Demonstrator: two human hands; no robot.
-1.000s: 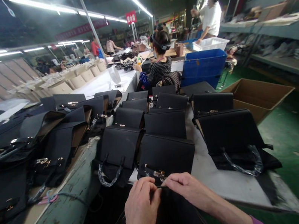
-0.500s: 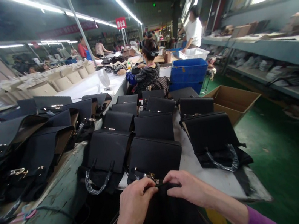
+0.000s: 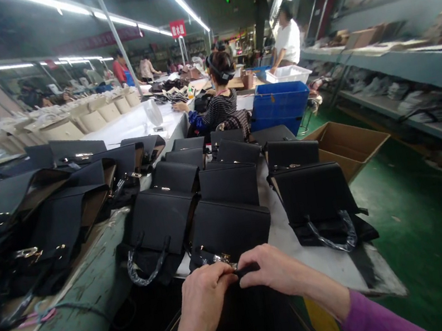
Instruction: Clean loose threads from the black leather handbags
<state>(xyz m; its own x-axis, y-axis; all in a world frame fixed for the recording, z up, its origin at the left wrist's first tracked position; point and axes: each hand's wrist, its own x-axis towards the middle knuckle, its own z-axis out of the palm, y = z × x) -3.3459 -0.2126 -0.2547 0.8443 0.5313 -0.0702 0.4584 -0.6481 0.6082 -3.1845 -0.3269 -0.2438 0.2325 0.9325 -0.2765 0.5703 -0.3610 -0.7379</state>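
We have a dark piece (image 3: 251, 321) below our hands, just before the nearest black bag (image 3: 229, 229) on the surface (image 3: 286, 239); our left hand (image 3: 204, 289) pinches its top edge, while our right hand (image 3: 270, 271) curls thumb and fingers at that edge, and we cannot tell whether they close on it. With so slight a hold, the edge could slip from us, or the bag's metal clasp (image 3: 222, 258), just beyond, could snag it. A red sign (image 3: 178, 28) seems to read 胶水组, its first character blurred; we make out no brand.
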